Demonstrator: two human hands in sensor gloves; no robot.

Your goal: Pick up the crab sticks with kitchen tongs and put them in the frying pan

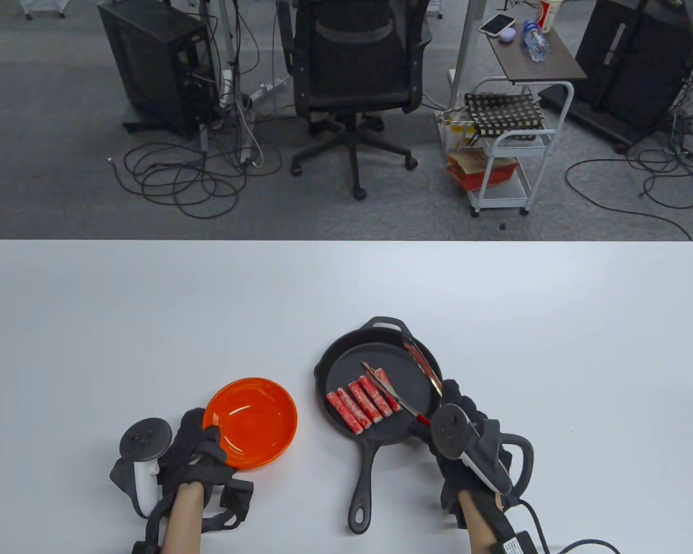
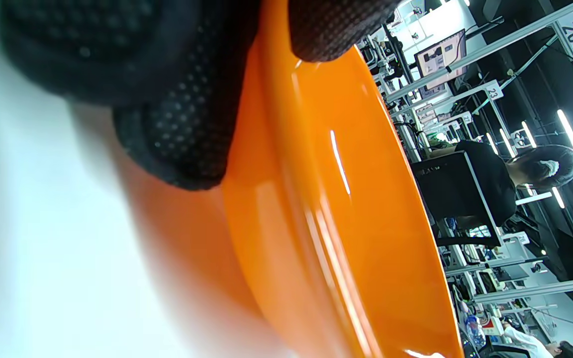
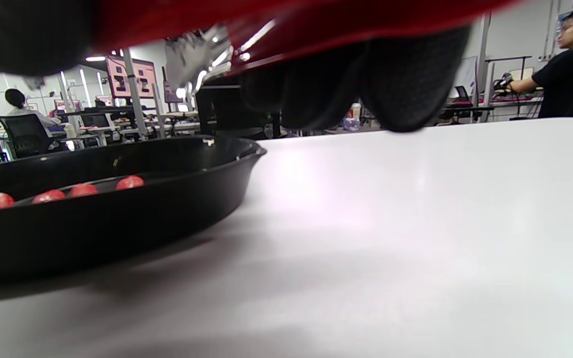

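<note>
Crab sticks point(image 1: 362, 404) lie in a row in the frying pan point(image 1: 421, 404); my right hand point(image 1: 468, 433) grips the spread tongs point(image 1: 407, 378) over them, my left hand point(image 1: 199, 447) pinches the orange bowl's point(image 1: 254, 424) rim

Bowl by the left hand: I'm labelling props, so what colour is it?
The bowl is glossy orange, plain with no pattern; the table view shows it best.

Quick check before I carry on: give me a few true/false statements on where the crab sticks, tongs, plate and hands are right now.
1. The crab sticks lie in the frying pan. True.
2. The orange plate holds crab sticks. False: nothing is on it.
3. The right hand holds the tongs, their arms spread open. True.
4. The left hand lies flat on the table, apart from the plate. False: it grips the plate's rim.
</note>
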